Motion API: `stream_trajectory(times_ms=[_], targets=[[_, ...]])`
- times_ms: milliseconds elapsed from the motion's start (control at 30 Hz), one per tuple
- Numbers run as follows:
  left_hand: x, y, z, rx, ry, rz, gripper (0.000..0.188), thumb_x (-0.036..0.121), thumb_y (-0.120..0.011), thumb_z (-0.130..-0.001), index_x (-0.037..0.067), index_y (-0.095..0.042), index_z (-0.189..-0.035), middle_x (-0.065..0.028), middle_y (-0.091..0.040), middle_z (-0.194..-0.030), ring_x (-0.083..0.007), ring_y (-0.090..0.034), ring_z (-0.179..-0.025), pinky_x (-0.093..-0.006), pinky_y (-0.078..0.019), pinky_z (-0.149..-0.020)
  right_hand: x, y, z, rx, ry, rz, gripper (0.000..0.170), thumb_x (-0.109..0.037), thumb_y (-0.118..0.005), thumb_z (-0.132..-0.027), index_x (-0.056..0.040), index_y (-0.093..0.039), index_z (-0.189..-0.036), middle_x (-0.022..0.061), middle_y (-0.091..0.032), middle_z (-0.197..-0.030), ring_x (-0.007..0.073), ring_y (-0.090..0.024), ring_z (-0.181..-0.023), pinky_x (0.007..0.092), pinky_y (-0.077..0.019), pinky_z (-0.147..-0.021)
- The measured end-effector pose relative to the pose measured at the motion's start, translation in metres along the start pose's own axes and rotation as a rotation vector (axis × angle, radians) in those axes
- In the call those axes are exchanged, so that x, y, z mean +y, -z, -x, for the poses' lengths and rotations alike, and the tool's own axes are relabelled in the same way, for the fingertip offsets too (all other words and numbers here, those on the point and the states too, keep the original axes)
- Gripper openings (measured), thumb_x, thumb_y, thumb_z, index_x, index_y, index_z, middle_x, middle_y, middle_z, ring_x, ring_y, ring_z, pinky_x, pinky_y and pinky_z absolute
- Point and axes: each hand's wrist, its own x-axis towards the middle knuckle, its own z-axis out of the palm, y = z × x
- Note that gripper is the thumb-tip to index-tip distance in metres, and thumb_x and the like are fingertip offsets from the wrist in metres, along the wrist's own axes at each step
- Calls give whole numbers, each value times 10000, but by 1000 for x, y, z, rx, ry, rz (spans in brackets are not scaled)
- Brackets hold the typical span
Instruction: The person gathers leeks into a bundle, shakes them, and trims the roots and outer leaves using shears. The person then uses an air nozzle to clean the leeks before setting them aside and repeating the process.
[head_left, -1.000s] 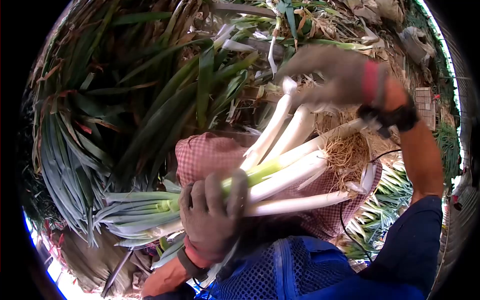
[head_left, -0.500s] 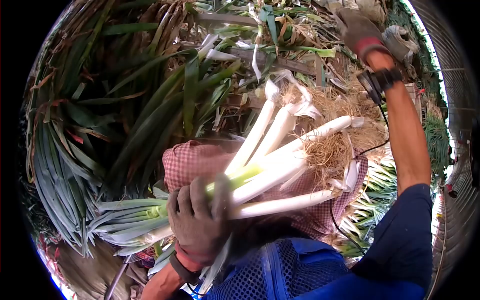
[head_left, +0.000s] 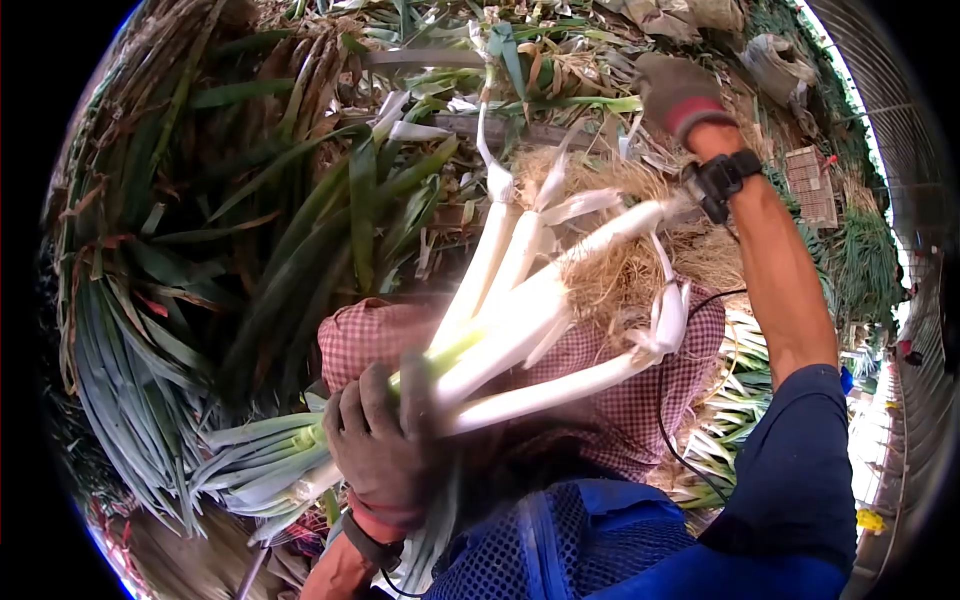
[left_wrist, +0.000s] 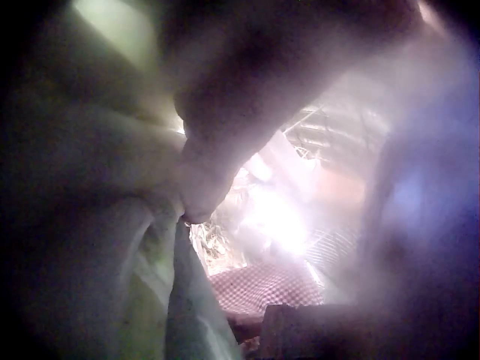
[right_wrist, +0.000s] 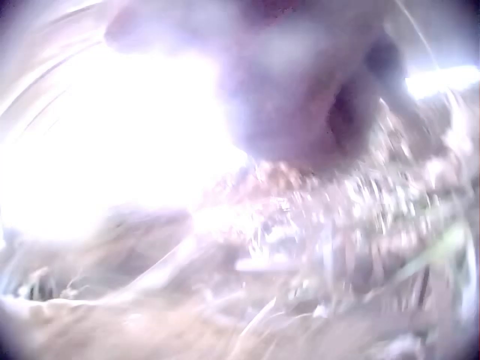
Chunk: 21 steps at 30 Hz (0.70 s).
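A bundle of several leeks or large green onions (head_left: 505, 335) lies across the lap, white stems and tangled roots (head_left: 625, 275) to the upper right, green leaves (head_left: 260, 465) to the lower left. My gloved left hand (head_left: 385, 435) grips it around the stems where white turns green. In the left wrist view that hand (left_wrist: 225, 112) is dark beside the leaves (left_wrist: 195, 300). Away from the bundle, beyond its root ends, my gloved right hand (head_left: 680, 95) is over the littered ground; its fingers are unclear. The right wrist view shows that hand (right_wrist: 307, 97) blurred.
Long green leaves (head_left: 310, 230) are heaped at the left. Cut leaves and dry scraps (head_left: 570, 75) litter the ground ahead. A checked cloth (head_left: 640, 400) covers the lap, with a thin black cable across it. More onions (head_left: 745, 400) lie at the right.
My right hand first moved from the root ends up and away to the right, then came slightly back down. The left hand keeps its grip; loose skins at the root ends hang differently.
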Motion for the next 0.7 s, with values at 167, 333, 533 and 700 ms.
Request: stream_trajectory(times_ms=[167, 333, 533, 700], targets=[[0, -1, 3, -20, -6, -7, 463, 187, -598, -975, 137, -595, -1435, -159, -595, -1296, -341, -623, -1103, -548, -522, -953, -64, 57, 36, -736, 247, -149, 369, -389, -708, -1018, -71, -725, -1204, 177, -775, -1075, 319, -750, -1006, 478, -585, -902], [-1, 0, 4, -52, -10, -2, 480, 197, -616, -967, 141, -593, -1444, -156, -596, -1303, -339, -627, -1102, -548, -524, -957, -122, 56, 60, -899, 336, -182, 474, -440, -720, -998, 6, -763, -1154, 218, -767, -1111, 310, -746, -1022, 445, -585, -971], [-2, 5, 1, -24, -4, 17, 505, 217, -641, -954, 134, -586, -1450, -165, -600, -1297, -344, -632, -1094, -552, -522, -951, -91, 44, 27, -597, -7, 3, 216, -249, -657, -1020, -96, -764, -1129, 162, -764, -1069, 294, -739, -1001, 426, -570, -943], [-5, 0, -1, 36, -57, -19, 505, 204, -638, -950, 93, -581, -1439, -170, -608, -1271, -344, -636, -1083, -545, -516, -933, -17, 62, 40, -438, 134, -373, 260, -280, -697, -1011, -59, -756, -1133, 131, -775, -1057, 263, -741, -931, 435, -578, -864]])
